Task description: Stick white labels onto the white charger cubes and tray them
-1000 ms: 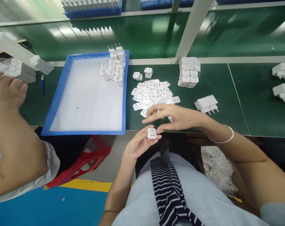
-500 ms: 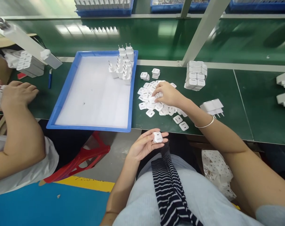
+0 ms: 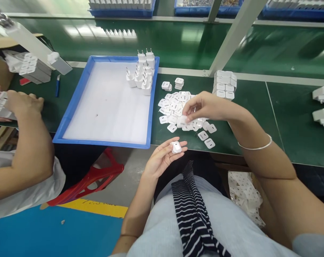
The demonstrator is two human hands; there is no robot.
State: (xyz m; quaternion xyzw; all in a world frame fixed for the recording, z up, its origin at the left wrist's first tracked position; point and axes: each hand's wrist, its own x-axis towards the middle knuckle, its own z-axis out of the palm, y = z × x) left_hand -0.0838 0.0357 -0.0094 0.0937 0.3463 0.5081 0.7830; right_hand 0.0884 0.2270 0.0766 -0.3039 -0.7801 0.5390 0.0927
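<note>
My left hand (image 3: 158, 160) is palm up near the bench's front edge, its thumb and fingers around a small stack of white charger face plates (image 3: 176, 146); the top one shows a dark slot. Above the pile, my right hand (image 3: 208, 106) pinches a single white face plate (image 3: 181, 121), slightly blurred by motion. The loose pile of face plates (image 3: 175, 103) spreads on the green bench beneath that hand. Two short stacks, a left stack (image 3: 166, 85) and a right stack (image 3: 179, 82), stand behind it.
Left of the pile lies a blue-rimmed tray (image 3: 103, 143) with white plug chargers (image 3: 146, 85) in its far right corner. A block of white housings (image 3: 225, 85) stands by the slanted post (image 3: 233, 37). A co-worker's arm (image 3: 33, 142) is at far left, near a blue knife (image 3: 57, 85).
My right hand has risen from the pile and come toward me with one face plate between its fingers. My left hand has shifted slightly up, still holding its stack.
</note>
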